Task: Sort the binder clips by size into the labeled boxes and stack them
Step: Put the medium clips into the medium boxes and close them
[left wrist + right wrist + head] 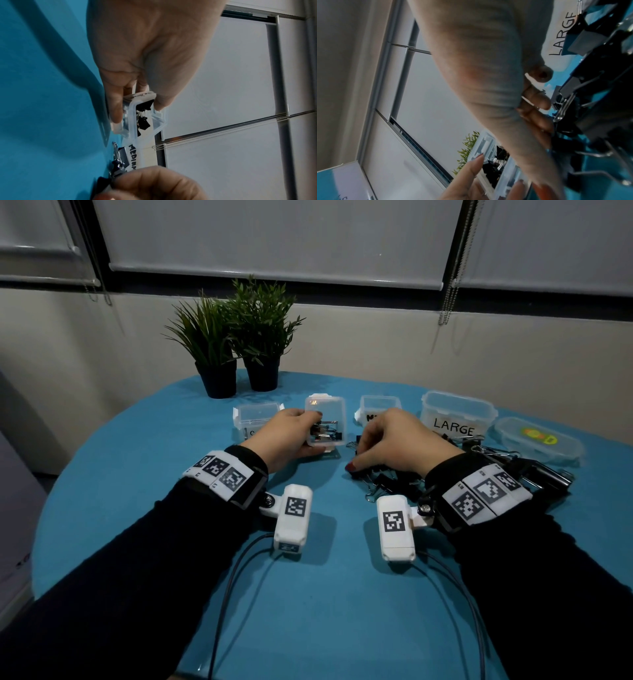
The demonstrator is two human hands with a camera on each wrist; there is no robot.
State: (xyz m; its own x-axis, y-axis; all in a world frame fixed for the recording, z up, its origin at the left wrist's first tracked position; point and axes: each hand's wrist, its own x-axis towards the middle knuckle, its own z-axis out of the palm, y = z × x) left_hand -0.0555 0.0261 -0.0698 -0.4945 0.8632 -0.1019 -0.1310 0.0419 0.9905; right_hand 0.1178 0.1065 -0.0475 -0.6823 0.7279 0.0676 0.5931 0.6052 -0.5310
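Note:
My left hand [294,433] grips a small clear box [327,422], tipped up off the blue table [171,474], thumb on one side and fingers on the other. Several small black binder clips [143,123] lie inside it; its handwritten label is unreadable. My right hand [390,436] rests on a pile of black binder clips [383,484], fingers curled down among them and thumb held apart. Whether it holds a clip is hidden. Behind stand an open box marked MEDIUM [137,158] and a bigger one marked LARGE [457,419].
Another small clear box [257,419] stands at the back left, its label half hidden. A clear lid with a coloured sticker [537,440] lies at the far right. Two potted plants [236,350] stand at the table's far edge. Bigger clips [590,88] spread beside my right wrist.

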